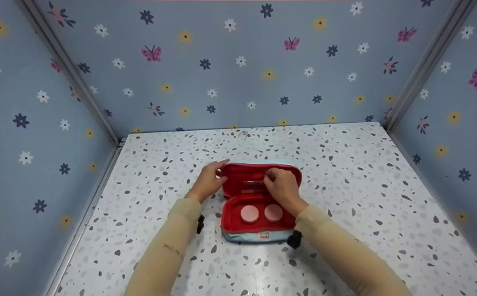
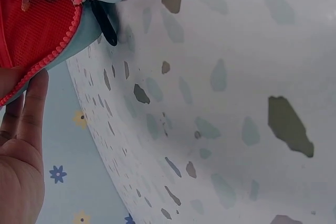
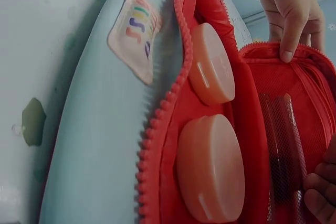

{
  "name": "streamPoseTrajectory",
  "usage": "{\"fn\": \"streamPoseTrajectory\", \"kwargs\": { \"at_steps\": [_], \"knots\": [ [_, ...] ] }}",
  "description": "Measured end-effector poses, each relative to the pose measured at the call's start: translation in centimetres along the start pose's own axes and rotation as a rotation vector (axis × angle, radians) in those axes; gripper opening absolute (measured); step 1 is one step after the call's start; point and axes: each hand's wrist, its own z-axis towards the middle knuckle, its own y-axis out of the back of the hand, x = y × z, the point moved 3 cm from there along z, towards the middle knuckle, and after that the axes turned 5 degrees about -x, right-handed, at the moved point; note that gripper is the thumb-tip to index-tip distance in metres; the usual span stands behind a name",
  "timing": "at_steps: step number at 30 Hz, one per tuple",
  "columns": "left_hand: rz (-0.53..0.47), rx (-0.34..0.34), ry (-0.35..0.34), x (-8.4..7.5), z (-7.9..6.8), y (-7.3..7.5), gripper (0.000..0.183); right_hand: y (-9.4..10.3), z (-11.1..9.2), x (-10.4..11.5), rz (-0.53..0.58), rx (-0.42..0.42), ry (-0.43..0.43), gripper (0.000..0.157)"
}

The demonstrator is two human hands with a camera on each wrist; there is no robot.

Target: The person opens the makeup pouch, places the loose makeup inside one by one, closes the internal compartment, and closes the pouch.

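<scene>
A light-blue pencil-case-style pouch with a red lining lies unzipped, its lid raised at the back. My left hand grips the lid's left edge; the left wrist view shows the thumb inside and the fingers behind. At the lid's mesh pocket is my right hand, fingers bent; whether they pinch anything I cannot tell. Slender tubes show through the mesh beside these fingertips. Two round peach-pink jars sit in the base.
The pouch stands on a white speckled table. Blue flowered panels enclose the back and both sides, joined by grey metal posts. A dark zipper pull hangs at the pouch's side. A fabric label marks its front.
</scene>
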Motion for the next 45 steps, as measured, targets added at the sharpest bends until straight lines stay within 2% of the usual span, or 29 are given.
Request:
{"fn": "streamPoseTrajectory", "kwargs": {
  "at_steps": [6, 12, 24, 28, 32, 38, 45],
  "knots": [
    [-0.004, -0.003, 0.017, 0.1, 0.0, 0.0, 0.060, -1.2, 0.1, 1.2, 0.013, 0.063, 0.034, 0.013],
    [-0.023, 0.000, 0.045, 0.0, -0.3, 0.0, 0.060, -2.4, 0.1, 2.3, 0.032, 0.151, 0.025, 0.020],
    [-0.037, 0.032, 0.010, 0.2, -0.5, 0.0, 0.062, -4.1, 0.3, 4.0, 0.006, 0.266, 0.070, 0.019],
    [-0.040, 0.027, -0.022, 0.1, -0.5, 0.2, 0.063, -4.6, 0.5, 5.1, -0.032, 0.281, 0.107, 0.020],
    [-0.045, 0.039, -0.017, 0.0, -0.6, 0.2, 0.065, -5.2, 0.7, 5.9, -0.079, 0.282, 0.143, 0.020],
    [-0.061, 0.052, 0.002, 0.0, -0.7, 0.2, 0.066, -5.8, 0.9, 6.6, -0.114, 0.286, 0.155, 0.021],
    [-0.051, 0.050, -0.008, 0.4, -0.7, 0.2, 0.067, -6.5, 1.1, 7.2, -0.145, 0.308, 0.137, 0.022]
  ]
}}
